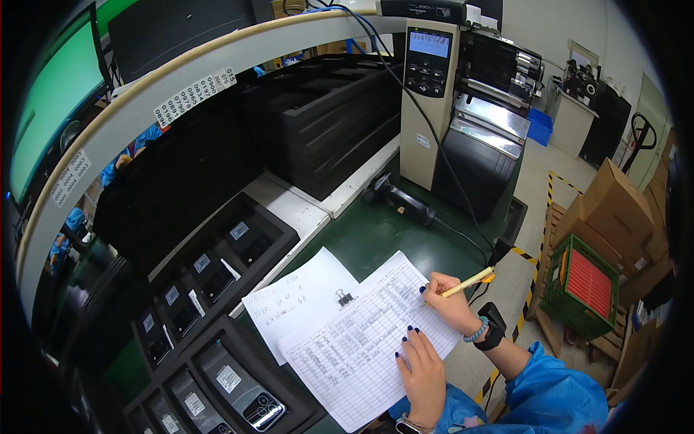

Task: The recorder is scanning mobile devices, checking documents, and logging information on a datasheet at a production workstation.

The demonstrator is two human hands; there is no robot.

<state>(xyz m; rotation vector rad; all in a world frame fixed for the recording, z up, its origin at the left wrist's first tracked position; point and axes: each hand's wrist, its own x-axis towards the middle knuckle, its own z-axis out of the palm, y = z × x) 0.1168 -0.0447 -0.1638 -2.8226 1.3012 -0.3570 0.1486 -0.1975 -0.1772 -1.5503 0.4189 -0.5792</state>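
My right hand (452,305) grips a yellow pen (466,283) near the right edge of a gridded paper form (361,347) filled with handwriting. A beaded bracelet and a black wristband sit on that wrist. On the lower right of the form, my left hand (423,376) lies flat with its fingers stretched out, holding nothing. A second white sheet (293,304) with handwritten notes lies partly under the form, and a black binder clip (345,297) is at their shared upper edge. Both sheets rest on a dark green bench top (372,246).
Black foam trays (271,239) on the left hold several phones (242,383) with white labels. A handheld scanner (405,202) lies before a label printer (428,108). Dark stacked trays (340,130) stand behind. On the floor at right are cartons (618,202) and a green crate (578,289).
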